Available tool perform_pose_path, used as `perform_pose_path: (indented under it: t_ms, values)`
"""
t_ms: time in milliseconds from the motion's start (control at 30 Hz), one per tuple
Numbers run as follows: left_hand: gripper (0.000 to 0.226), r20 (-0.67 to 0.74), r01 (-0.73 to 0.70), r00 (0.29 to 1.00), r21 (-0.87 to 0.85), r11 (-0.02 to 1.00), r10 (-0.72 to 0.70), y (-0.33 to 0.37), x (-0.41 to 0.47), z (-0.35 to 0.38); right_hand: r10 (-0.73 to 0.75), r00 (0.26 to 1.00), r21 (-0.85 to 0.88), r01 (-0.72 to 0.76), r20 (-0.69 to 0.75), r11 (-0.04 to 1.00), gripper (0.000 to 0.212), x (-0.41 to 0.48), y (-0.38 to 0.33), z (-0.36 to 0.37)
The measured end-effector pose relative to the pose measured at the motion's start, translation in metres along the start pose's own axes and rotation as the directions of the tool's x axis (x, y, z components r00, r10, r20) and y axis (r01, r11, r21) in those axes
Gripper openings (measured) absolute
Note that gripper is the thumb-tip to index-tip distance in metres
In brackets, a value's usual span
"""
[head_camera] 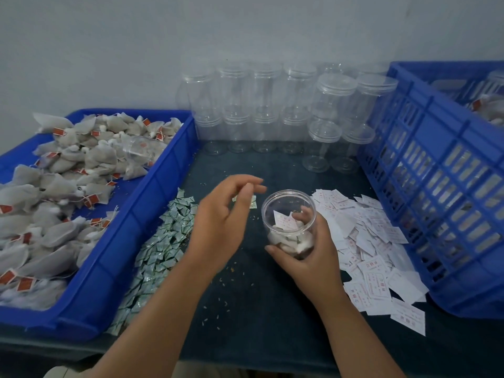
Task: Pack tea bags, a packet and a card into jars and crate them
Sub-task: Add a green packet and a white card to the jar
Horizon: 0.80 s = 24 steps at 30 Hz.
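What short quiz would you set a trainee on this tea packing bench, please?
1. True or false: the jar in the right hand has its lid on.
2. What sits topmost inside that jar? A) card, B) straw, C) spoon.
3. Fill in: the loose tea bags lie in the blue ___ at the left.
Key: 1 false; 2 A; 3 tray.
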<state>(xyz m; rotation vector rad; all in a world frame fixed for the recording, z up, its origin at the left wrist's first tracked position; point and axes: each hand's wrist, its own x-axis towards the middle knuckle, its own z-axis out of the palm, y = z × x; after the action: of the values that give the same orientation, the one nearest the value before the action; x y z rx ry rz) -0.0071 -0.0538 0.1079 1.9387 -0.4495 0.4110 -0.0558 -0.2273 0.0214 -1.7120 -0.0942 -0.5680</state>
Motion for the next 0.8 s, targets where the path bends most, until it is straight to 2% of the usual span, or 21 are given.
perform_pose_path:
  t_ms: [33, 67, 100, 167, 200, 233, 267, 367, 433, 500, 567, 600, 667, 733, 767, 800]
  values:
    - [0.017, -0.019, 0.076, 0.997, 0.076, 0.994, -0.075, -0.009, 0.000, -0.006, -0.009, 1.000, -0.011, 0.009, 0.006, 1.000, 0.082, 0.000, 0.000, 0.000]
    - [0.018, 0.020, 0.145, 0.988, 0.230, 0.962, -0.154, -0.022, -0.001, -0.013, -0.016, 1.000, -0.021, 0.016, 0.013, 1.000, 0.082, -0.001, 0.000, 0.001]
    - [0.026, 0.103, 0.183, 0.962, 0.445, 0.877, -0.253, -0.034, -0.004, -0.020, -0.018, 1.000, -0.027, 0.019, 0.020, 0.999, 0.082, -0.001, -0.001, 0.001]
    - [0.056, 0.234, 0.117, 0.858, 0.778, 0.617, -0.457, -0.054, -0.016, -0.028, -0.017, 0.999, -0.029, 0.018, 0.028, 0.999, 0.082, -0.002, -0.001, 0.001]
    - [0.067, 0.242, 0.081, 0.821, 0.847, 0.526, -0.517, -0.061, -0.024, -0.030, -0.016, 0.999, -0.031, 0.017, 0.036, 0.999, 0.081, -0.002, -0.001, 0.002]
    - [0.073, 0.233, 0.070, 0.816, 0.869, 0.491, -0.529, -0.066, -0.032, -0.030, -0.015, 0.999, -0.032, 0.016, 0.041, 0.999, 0.081, -0.002, -0.002, 0.003]
    - [0.076, 0.211, 0.083, 0.842, 0.859, 0.505, -0.497, -0.069, -0.037, -0.027, -0.014, 0.999, -0.036, 0.015, 0.041, 0.999, 0.081, -0.002, -0.003, 0.002]
    - [0.081, 0.080, 0.186, 0.927, 0.752, 0.633, -0.367, -0.076, -0.044, -0.024, -0.012, 0.999, -0.049, 0.015, 0.053, 0.999, 0.082, -0.004, -0.005, 0.003]
    - [0.080, 0.015, 0.309, 0.919, 0.594, 0.743, -0.395, -0.074, -0.040, -0.024, -0.006, 0.997, -0.043, 0.010, 0.076, 0.999, 0.083, -0.007, -0.005, 0.004]
    - [0.055, -0.024, 0.459, 0.873, 0.375, 0.805, -0.487, -0.071, -0.032, -0.025, 0.020, 0.993, -0.036, -0.016, 0.117, 0.999, 0.082, -0.010, -0.004, 0.005]
    - [0.027, -0.072, 0.534, 0.846, 0.132, 0.835, -0.529, -0.067, -0.023, -0.025, 0.040, 0.986, -0.038, -0.034, 0.161, 0.999, 0.082, -0.012, -0.005, 0.006]
    - [0.021, -0.081, 0.543, 0.837, -0.006, 0.840, -0.541, -0.063, -0.020, -0.026, 0.043, 0.982, -0.049, -0.034, 0.185, 0.998, 0.082, -0.013, -0.008, 0.007]
    - [0.018, -0.014, 0.538, 0.822, -0.305, 0.786, -0.569, -0.048, -0.013, -0.023, 0.041, 0.971, -0.075, -0.024, 0.236, 0.997, 0.084, -0.013, -0.013, 0.010]
    - [0.029, 0.141, 0.517, 0.836, -0.532, 0.671, -0.531, -0.031, -0.009, -0.022, 0.017, 0.960, -0.096, 0.010, 0.279, 0.995, 0.084, -0.013, -0.015, 0.012]
    - [0.031, 0.204, 0.504, 0.853, -0.562, 0.655, -0.481, -0.024, -0.008, -0.023, 0.009, 0.957, -0.109, 0.023, 0.289, 0.994, 0.083, -0.013, -0.015, 0.013]
    - [0.029, 0.240, 0.485, 0.873, -0.519, 0.704, -0.425, -0.018, -0.008, -0.024, 0.008, 0.958, -0.120, 0.027, 0.286, 0.992, 0.082, -0.012, -0.014, 0.014]
